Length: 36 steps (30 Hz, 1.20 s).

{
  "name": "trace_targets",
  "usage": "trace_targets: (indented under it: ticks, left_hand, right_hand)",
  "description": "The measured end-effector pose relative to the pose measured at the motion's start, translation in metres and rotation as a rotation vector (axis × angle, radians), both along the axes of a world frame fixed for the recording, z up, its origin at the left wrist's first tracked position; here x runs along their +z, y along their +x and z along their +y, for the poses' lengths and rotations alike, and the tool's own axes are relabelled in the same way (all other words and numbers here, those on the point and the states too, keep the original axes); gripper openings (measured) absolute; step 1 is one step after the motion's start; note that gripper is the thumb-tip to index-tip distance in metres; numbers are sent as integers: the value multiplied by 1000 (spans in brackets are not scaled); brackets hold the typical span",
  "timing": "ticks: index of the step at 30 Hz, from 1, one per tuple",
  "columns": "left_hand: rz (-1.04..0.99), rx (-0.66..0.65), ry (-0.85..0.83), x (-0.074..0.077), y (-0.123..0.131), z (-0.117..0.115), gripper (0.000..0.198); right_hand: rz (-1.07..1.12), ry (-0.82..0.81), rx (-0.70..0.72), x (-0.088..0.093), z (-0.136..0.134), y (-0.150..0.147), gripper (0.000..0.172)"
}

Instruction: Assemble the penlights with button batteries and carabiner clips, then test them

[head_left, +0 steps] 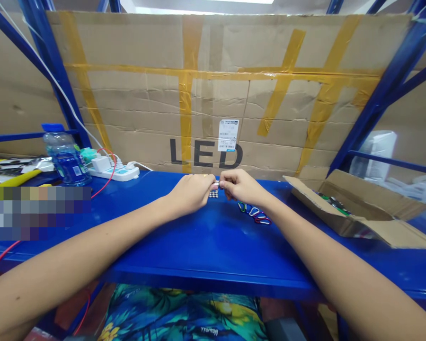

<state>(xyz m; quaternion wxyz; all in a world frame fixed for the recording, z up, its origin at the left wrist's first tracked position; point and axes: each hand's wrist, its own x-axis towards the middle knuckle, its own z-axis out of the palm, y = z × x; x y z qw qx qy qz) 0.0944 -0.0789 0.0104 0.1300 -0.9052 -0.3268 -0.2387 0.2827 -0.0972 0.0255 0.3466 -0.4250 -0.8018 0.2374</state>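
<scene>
My left hand (192, 193) and my right hand (242, 185) meet above the blue tabletop, both with closed fingers. Between their fingertips shows a small shiny metal piece (216, 184), pinched from both sides; its exact kind is too small to make out. Just below the fingers, several small round silvery pieces (213, 194) lie close together in rows, partly covered by my left hand. Several coloured carabiners (254, 213), green, blue, purple and red among them, rest in a slanting row below my right hand.
An open cardboard box (362, 222) with small items inside stands at the right. To the left are a blue-capped bottle (68, 158), a white power strip (122, 173) and a red cable (110, 177). A large taped carton (145, 104) walls off the back of the blue table (199, 251).
</scene>
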Motion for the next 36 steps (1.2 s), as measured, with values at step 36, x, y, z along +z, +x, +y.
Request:
trace_targets:
  ticks: [36]
  left_hand:
    - [-366,-161,-130,10,0,1,8]
  right_hand:
    - [16,208,-39,-6,2,-2,23]
